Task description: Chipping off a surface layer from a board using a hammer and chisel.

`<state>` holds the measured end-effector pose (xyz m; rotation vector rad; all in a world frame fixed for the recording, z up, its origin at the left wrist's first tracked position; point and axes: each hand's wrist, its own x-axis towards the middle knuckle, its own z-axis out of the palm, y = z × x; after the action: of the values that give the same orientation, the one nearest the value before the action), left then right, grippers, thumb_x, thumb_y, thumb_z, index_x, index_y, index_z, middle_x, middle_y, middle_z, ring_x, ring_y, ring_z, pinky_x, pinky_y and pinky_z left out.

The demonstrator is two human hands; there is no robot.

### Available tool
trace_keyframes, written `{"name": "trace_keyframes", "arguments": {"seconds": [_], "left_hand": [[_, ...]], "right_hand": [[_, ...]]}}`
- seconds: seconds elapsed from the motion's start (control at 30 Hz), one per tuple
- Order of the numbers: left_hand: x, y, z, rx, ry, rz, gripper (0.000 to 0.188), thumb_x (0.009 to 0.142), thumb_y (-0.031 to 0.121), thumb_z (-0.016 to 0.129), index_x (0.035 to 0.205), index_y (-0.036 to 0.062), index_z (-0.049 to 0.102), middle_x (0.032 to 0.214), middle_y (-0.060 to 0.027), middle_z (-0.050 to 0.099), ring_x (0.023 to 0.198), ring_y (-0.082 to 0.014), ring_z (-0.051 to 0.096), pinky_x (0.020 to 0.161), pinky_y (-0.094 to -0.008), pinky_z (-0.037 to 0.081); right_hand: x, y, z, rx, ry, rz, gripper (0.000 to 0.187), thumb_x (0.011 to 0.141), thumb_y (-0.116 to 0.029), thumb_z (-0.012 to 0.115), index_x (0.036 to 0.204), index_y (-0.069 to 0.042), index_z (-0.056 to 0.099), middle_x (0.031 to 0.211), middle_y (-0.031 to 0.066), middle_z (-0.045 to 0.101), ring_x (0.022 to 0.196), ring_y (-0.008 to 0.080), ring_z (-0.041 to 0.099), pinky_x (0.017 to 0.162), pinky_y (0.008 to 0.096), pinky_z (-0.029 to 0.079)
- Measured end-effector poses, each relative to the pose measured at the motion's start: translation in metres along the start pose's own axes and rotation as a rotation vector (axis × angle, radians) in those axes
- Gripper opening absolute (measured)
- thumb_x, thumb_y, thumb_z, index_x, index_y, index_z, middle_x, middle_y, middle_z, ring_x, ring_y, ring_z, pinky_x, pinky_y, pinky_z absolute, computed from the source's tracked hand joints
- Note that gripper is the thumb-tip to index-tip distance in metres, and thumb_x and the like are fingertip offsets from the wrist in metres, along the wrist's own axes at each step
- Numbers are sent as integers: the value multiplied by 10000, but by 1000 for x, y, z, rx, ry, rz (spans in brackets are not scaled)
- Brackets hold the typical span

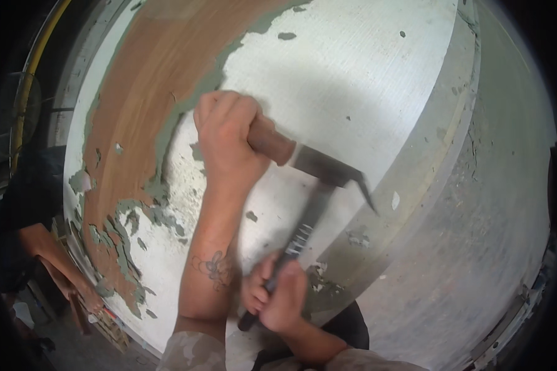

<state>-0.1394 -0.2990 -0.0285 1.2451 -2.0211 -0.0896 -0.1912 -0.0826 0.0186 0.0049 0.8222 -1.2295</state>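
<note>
My left hand (229, 130) is closed round the brown wooden handle (271, 141) of a tool whose working end is hidden under my fist. It rests at the ragged edge between the grey-green flaking layer (210, 80) and the pale metallic panel (346, 80). In my right hand (278, 294) is a hammer (319, 167), gripped low on its dark shaft. One face of the hammer head meets, or nearly meets, the butt of the wooden handle. The head's other end tapers to a point, aimed right. The hammer looks slightly blurred.
A wide brown band (148, 80) with peeling green edges runs down the panel's left side. Loose flakes (252, 216) are scattered about. Further right lies a dull greyish surface (427, 297). At the far left, another person's forearm (56, 263) reaches near the panel's edge.
</note>
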Motion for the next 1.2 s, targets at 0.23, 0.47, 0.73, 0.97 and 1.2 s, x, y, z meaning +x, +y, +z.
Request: {"name": "trace_keyframes", "arguments": {"seconds": [0.23, 0.47, 0.73, 0.97, 1.2], "left_hand": [[0, 1, -2, -22, -65, 4, 260, 600, 7, 778, 742, 82, 573, 797, -70, 587, 885, -320, 557, 817, -419, 421], [13, 10, -6, -16, -33, 42, 277, 509, 7, 709, 728, 81, 558, 779, -70, 580, 853, -311, 541, 763, -380, 451], [9, 11, 1, -1, 67, 61, 182, 721, -65, 683, 753, 52, 547, 766, -76, 550, 808, -275, 522, 772, -355, 454], [10, 8, 6, -44, 126, 54, 181, 726, -59, 699, 766, 43, 555, 786, -81, 570, 831, -271, 536, 781, -351, 458], [9, 5, 3, -57, 176, -13, 194, 716, -64, 707, 769, 40, 552, 795, -71, 580, 833, -252, 539, 790, -335, 453]], "right_hand": [[13, 6, -4, 301, 63, -108, 546, 1065, -632, 373, 962, -99, 422, 577, 28, 373, 425, 131, 343, 380, 309, 332], [-12, -45, -72, 315, -154, -127, 506, 1040, -596, 507, 962, -99, 462, 593, 35, 404, 439, 145, 365, 394, 317, 340], [-26, -117, -137, -132, 16, -355, 564, 1015, -658, 503, 957, -101, 434, 566, 11, 356, 411, 124, 327, 367, 301, 314], [-7, -125, -180, -251, 112, -472, 562, 1045, -644, 435, 948, -91, 416, 550, 1, 314, 397, 112, 299, 347, 290, 293], [-2, -122, -184, -264, 150, -409, 544, 1060, -626, 414, 946, -94, 424, 547, 2, 309, 393, 115, 296, 343, 288, 290]]}}
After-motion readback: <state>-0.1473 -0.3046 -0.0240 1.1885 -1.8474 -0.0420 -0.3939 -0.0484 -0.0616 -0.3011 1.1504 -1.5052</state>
